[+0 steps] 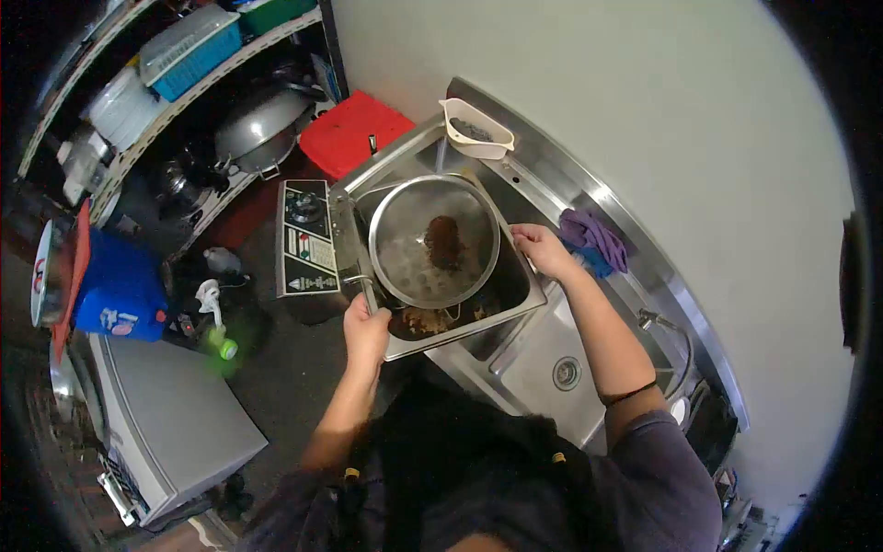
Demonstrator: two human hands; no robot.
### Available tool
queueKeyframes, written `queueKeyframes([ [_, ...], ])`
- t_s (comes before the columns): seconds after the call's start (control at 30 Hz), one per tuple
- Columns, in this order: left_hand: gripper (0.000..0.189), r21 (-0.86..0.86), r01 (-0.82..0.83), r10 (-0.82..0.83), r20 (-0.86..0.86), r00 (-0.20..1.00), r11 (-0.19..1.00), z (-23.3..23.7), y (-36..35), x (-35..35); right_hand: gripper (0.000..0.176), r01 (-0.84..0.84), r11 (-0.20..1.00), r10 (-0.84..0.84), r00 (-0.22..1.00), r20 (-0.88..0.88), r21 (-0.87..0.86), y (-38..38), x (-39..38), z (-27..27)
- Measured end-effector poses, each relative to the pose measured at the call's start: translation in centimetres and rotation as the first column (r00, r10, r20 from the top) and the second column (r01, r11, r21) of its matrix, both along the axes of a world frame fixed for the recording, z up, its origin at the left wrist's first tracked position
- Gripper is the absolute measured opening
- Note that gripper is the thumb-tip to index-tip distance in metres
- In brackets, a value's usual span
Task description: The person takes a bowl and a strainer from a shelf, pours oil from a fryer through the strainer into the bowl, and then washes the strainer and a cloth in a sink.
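A round metal pan point(405, 230) with a dark brown patch on its inside sits over a rectangular metal tray point(441, 340), which holds brownish bits. My left hand point(366, 329) is closed around the pan's handle at the tray's near left corner. At the tray's right side, my right hand point(541, 248) has its fingers closed on the rim, with the fingertips partly hidden. Both pan and tray are over the left part of a steel sink unit point(418, 152).
A sink basin point(543, 368) with a faucet point(653, 319) lies to the right. Purple cloth point(593, 236) and a cream strainer point(476, 131) rest along the back ledge. Left are a stove point(308, 239), red board point(354, 133), loaded shelves point(152, 120) and a blue container point(120, 285).
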State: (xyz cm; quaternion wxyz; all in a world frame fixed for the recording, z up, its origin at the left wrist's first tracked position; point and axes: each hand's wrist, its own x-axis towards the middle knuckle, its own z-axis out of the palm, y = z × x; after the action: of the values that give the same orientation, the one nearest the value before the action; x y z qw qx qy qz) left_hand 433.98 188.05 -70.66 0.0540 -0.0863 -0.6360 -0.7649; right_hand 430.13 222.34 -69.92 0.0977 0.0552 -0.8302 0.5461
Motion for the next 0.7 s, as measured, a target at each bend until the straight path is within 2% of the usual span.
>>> queueKeyframes([
  [0.07,0.027,0.007,0.012,-0.012,-0.003,1.000,1.000,-0.8,-1.0,-0.4,0.028,0.001,0.999,0.001,0.999,0.045,-0.041,-1.7,1.1,1.1],
  [0.1,0.027,-0.070,0.012,-0.011,0.009,1.000,0.997,-0.9,-1.9,-0.4,0.028,0.021,1.000,-0.021,0.996,0.085,0.001,-2.6,2.0,1.8],
  [0.2,0.025,-0.259,-0.101,0.083,-0.080,0.993,0.961,-0.3,-3.3,0.4,0.028,0.095,0.994,-0.088,0.990,0.114,-0.049,-4.0,3.1,1.6],
  [0.23,0.025,-0.337,-0.064,0.063,-0.015,0.998,0.939,1.4,-3.9,1.4,0.028,0.069,0.998,-0.068,0.990,0.127,-0.008,-3.9,2.8,1.1],
  [0.33,0.024,-0.127,-0.046,0.051,0.034,0.998,0.991,-0.6,-4.8,1.0,0.026,0.146,0.975,-0.159,0.985,0.064,0.168,-4.9,2.3,0.7],
  [0.37,0.024,-0.169,-0.018,0.033,0.087,0.996,0.985,-0.9,-5.5,0.9,0.026,0.149,0.971,-0.164,0.984,0.065,0.189,-5.4,2.2,0.7],
  [0.47,0.023,-0.122,0.010,0.004,0.114,0.993,0.992,0.8,-5.9,1.3,0.024,0.172,0.951,-0.194,0.979,0.062,0.258,-7.0,2.2,2.3],
  [0.57,0.023,-0.109,-0.010,0.025,0.132,0.991,0.994,-1.5,-5.9,0.2,0.024,0.191,0.938,-0.252,0.949,0.190,0.290,-9.1,1.2,4.3],
  [0.67,0.024,0.012,-0.025,0.024,0.077,0.997,1.000,-4.4,-5.5,-0.7,0.022,0.076,0.988,-0.105,0.968,0.228,0.135,-9.4,-0.1,3.6],
  [0.7,0.024,-0.204,-0.029,0.058,0.141,0.988,0.978,-3.2,-6.1,-0.4,0.034,0.142,0.986,-0.160,0.949,0.273,0.085,-10.3,-0.1,4.1],
])
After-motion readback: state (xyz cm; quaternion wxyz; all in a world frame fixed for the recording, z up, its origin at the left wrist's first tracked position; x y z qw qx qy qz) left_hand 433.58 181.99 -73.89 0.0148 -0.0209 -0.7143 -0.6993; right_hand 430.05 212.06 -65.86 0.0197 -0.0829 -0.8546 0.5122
